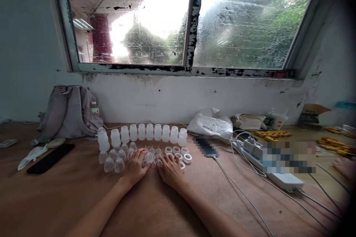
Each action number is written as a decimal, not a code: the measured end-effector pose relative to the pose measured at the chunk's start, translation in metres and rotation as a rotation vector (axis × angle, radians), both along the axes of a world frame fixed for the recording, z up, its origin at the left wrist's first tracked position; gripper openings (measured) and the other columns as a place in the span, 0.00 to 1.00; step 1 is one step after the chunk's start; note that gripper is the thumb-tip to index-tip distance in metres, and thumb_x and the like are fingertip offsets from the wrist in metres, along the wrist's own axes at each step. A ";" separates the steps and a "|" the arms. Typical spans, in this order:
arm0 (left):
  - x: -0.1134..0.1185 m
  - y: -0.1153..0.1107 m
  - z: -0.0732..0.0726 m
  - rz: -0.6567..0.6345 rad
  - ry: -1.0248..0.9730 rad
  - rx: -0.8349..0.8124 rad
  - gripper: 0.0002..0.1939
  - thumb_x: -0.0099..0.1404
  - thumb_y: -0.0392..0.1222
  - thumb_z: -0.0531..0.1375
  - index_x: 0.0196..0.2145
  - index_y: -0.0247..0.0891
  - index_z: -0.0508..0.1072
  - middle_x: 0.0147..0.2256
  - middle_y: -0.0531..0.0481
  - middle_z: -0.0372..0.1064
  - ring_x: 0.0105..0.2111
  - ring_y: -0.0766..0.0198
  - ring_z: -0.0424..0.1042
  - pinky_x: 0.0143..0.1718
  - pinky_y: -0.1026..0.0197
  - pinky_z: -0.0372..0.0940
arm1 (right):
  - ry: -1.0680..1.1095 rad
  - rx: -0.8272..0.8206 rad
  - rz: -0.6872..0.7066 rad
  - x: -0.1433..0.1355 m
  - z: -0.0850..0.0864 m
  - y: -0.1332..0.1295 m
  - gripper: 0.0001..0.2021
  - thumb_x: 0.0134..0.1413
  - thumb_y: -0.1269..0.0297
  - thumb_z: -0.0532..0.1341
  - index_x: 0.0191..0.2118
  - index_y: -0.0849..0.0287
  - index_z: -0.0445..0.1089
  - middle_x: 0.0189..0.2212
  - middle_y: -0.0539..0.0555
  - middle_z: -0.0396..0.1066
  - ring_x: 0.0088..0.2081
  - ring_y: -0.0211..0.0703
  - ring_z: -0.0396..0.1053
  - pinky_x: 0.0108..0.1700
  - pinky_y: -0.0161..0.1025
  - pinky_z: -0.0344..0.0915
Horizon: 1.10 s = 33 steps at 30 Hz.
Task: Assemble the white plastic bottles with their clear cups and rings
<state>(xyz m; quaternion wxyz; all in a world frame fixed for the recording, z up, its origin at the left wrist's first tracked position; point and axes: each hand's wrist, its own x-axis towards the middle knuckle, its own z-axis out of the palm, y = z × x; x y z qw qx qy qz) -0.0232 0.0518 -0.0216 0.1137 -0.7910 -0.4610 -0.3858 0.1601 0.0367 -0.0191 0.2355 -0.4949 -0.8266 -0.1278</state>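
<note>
My left hand (137, 166) is curved round a clear bottle teat (149, 156), with thumb and forefinger on either side of it. Beside it, my right hand (172, 170) lies low over the table with its fingers spread, fingertips near another clear teat (159, 162) and the white screw rings (187, 158). More teats stand in a small group between and behind the hands. To the left are several clear dome caps (109, 164). A curved row of frosted baby bottles (149, 132), open at the top, stands behind everything. My right palm partly hides some rings.
A grey backpack (69, 111) and a black phone-like slab (50, 158) lie at left. On the right are a phone (205, 146) on a cable, a silvery bag (213, 126), a white power strip (286, 180) with trailing cords, and another person's hand (343, 164).
</note>
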 end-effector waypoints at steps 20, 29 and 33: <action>0.001 0.000 -0.002 0.013 0.007 -0.031 0.17 0.55 0.46 0.56 0.43 0.41 0.63 0.42 0.46 0.63 0.43 0.55 0.62 0.46 0.51 0.55 | -0.017 0.025 -0.004 -0.003 -0.004 0.004 0.11 0.53 0.69 0.50 0.42 0.52 0.63 0.36 0.55 0.67 0.39 0.48 0.58 0.44 0.47 0.45; 0.003 -0.005 0.003 0.013 0.038 -0.034 0.18 0.55 0.48 0.55 0.43 0.41 0.65 0.42 0.47 0.63 0.43 0.56 0.61 0.46 0.52 0.54 | 0.090 0.124 0.026 -0.004 -0.003 0.001 0.21 0.52 0.65 0.53 0.53 0.54 0.54 0.39 0.56 0.64 0.41 0.47 0.57 0.45 0.45 0.47; 0.004 -0.011 0.010 -0.034 0.065 -0.030 0.17 0.56 0.47 0.54 0.43 0.41 0.66 0.42 0.46 0.64 0.44 0.56 0.61 0.47 0.51 0.52 | 0.108 0.159 0.164 -0.006 0.001 -0.005 0.14 0.54 0.67 0.51 0.47 0.55 0.61 0.38 0.55 0.64 0.40 0.44 0.58 0.45 0.43 0.48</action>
